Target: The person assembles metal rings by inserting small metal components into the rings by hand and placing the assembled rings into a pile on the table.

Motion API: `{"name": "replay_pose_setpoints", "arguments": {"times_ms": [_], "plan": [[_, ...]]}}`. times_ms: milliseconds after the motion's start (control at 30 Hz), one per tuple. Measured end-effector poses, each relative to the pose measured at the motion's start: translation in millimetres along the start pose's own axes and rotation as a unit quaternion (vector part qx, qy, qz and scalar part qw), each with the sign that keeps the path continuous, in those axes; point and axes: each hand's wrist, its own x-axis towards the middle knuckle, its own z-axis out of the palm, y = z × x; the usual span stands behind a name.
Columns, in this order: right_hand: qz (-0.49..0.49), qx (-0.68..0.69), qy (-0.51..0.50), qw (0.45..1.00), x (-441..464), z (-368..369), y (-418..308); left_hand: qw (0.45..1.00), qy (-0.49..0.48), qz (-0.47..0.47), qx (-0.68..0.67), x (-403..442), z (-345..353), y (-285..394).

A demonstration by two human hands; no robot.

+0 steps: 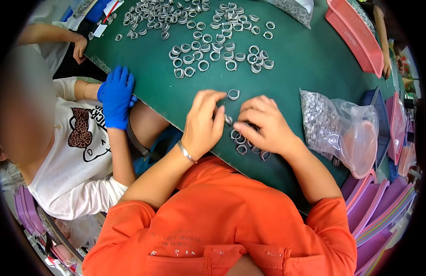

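Many small silver metal rings (203,66) lie in loose groups on the green table (277,73). My left hand (204,120) is over the table near its front edge, fingers bent and thumb apart from them; nothing shows in it. My right hand (264,123) hovers opposite, slightly blurred, fingers curled over a small group of darker rings (241,149). Whether its fingertips touch or hold a ring is hidden. Between the two hands lies one ring (228,119), close to my left thumb. Another single ring (233,94) sits just beyond my fingertips.
A person in blue gloves (115,97) sits at the left edge. Clear bags of small metal parts (319,120) lie at the right and top. A pink basket (355,37) stands at the upper right, beside another person's arm (382,39). Purple trays (374,202) are at the lower right.
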Motion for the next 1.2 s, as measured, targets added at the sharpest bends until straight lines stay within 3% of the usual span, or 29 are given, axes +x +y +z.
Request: {"name": "replay_pose_setpoints", "arguments": {"times_ms": [67, 100, 133, 200, 300, 367, 400, 433, 467, 500, 600, 700, 800, 833, 900, 933, 1000, 1033, 1133, 1200], "plan": [[-0.002, -0.001, 0.137, 0.991, 16, 2, 12, 1.0, 0.006, 0.009, 0.01, 16, 4, -3], [0.007, -0.025, 0.192, 0.981, 28, 3, 14, 0.998, -0.038, 0.028, 0.037, 23, 7, -4], [0.005, -0.026, 0.193, 0.981, 41, 7, 21, 0.993, -0.082, 0.046, 0.065, 28, 9, -4], [0.011, -0.09, 0.256, 0.962, 62, 15, 34, 0.994, -0.067, 0.044, 0.078, 30, 14, -3], [0.025, -0.204, 0.214, 0.955, 80, 17, 39, 0.996, -0.037, 0.042, 0.069, 24, 16, -7], [0.02, -0.222, 0.211, 0.952, 78, 13, 40, 0.985, -0.027, -0.127, -0.113, 18, 11, -6], [0.014, -0.241, 0.204, 0.949, 76, 12, 41, 0.985, -0.026, -0.129, -0.112, 17, 9, -10], [0.022, -0.217, 0.21, 0.953, 73, 12, 42, 0.93, -0.026, -0.197, -0.31, 15, 7, -15], [0.024, -0.215, 0.208, 0.954, 70, 12, 42, 0.831, -0.025, -0.256, -0.494, 13, 3, -19], [0.034, -0.192, 0.206, 0.959, 67, 10, 41, 0.767, -0.05, -0.262, -0.583, 14, -1, -23], [0.035, -0.18, 0.222, 0.958, 66, 11, 32, 0.731, -0.055, -0.273, -0.624, 12, -2, -23], [0.03, -0.205, 0.216, 0.954, 65, 13, 35, 0.734, -0.049, -0.269, -0.621, 11, -1, -26], [0.035, -0.156, 0.188, 0.969, 61, 5, 33, 0.752, -0.06, -0.243, -0.61, 10, -3, -27], [0.107, -0.009, 0.179, 0.978, 56, 2, 25, 0.752, -0.06, -0.243, -0.61, 9, -4, -25], [0.202, 0.253, 0.135, 0.936, 51, 0, 23, 0.743, -0.044, -0.244, -0.622, 9, -4, -22], [0.204, 0.253, 0.135, 0.936, 47, -4, 24, 0.742, -0.044, -0.245, -0.622, 9, -5, -22], [0.269, 0.55, 0.069, 0.787, 39, -15, 19, 0.727, -0.054, -0.238, -0.642, 9, -6, -21], [0.265, 0.593, 0.062, 0.758, 35, -15, 19, 0.727, -0.056, -0.239, -0.642, 9, -6, -19], [0.255, 0.604, 0.06, 0.753, 29, -14, 15, 0.741, -0.058, -0.225, -0.63, 10, -7, -14], [0.248, 0.57, 0.066, 0.78, 26, -14, 14, 0.818, -0.054, -0.188, -0.541, 10, -8, -11]]}}
